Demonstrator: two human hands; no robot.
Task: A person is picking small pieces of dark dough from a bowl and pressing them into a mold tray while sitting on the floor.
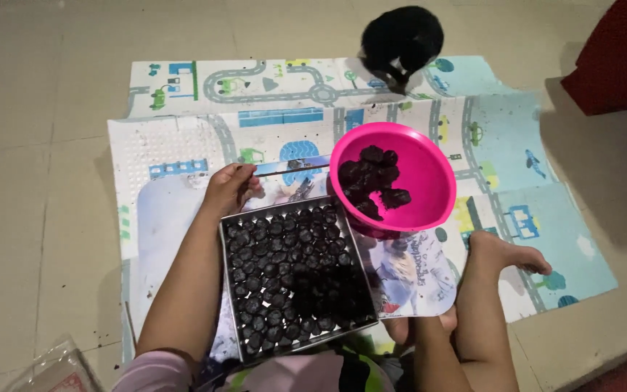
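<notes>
Head view looks down at a person seated on a play mat [183, 138] on a tiled floor, a square metal tray [295, 279] in front of the knees. The tray is packed with rows of small dark balls [270, 254], nearly every place taken. Just beyond its far right corner a pink bowl [429, 181] is tipped toward the person, a few larger dark lumps [371, 178] clinging inside.

The left hand [230, 187] is at the tray's far left corner, fingers pinched around the end of a thin stick [292, 169] that runs right toward the bowl. The right hand is hidden below the bowl and tray edge; I cannot tell whether it is clenched or loose, though the bowl's tilt suggests it may be propped from under. A bare foot [506, 254] rests on the mat to the right.

By my reading, the filling of the tray is far along, with only the lumps in the bowl left to portion. The next move would call for getting a lump free of the bowl and finding one of the few free gaps without disturbing the neighbours.

Under the tray lies a glossy printed sheet [411, 272], pale with a picture. The mat bears grey roads, blue buildings and little cars. A clear plastic packet [56, 370] sits at the lower left, a black cat [400, 36] at the mat's far edge, a red object [618, 58] at the upper right.
</notes>
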